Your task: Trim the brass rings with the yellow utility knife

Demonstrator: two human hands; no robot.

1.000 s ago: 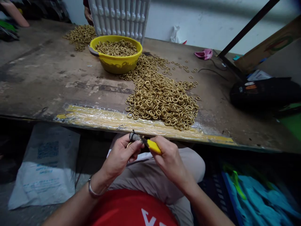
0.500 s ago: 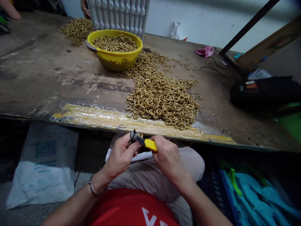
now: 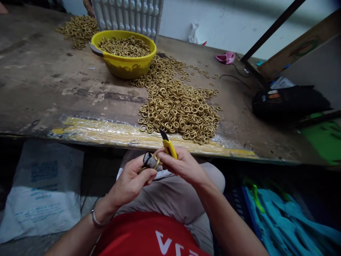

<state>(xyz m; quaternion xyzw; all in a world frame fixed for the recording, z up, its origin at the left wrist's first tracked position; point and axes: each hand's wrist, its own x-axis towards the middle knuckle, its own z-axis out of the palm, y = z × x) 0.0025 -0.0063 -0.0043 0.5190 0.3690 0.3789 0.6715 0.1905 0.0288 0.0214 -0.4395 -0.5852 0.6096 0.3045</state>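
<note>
The right hand [image 3: 183, 165] is holding a yellow knife [image 3: 170, 148] in closed grip, the left hand [image 3: 133, 182] likewise a gold ring [image 3: 157, 161]; slipping could cause cuts.

The knife handle [image 3: 169, 148] is yellow and its blade [image 3: 163, 135] dark, the rings [image 3: 183, 110] brassy gold, the basin [image 3: 128, 65] yellow, the finger wrap [image 3: 150, 161] grey banded with black, the bench [image 3: 37, 81] blotchy brown, the shirt [image 3: 133, 234] red with white lettering, and the sack [image 3: 45, 222] whitish with blue print.
</note>
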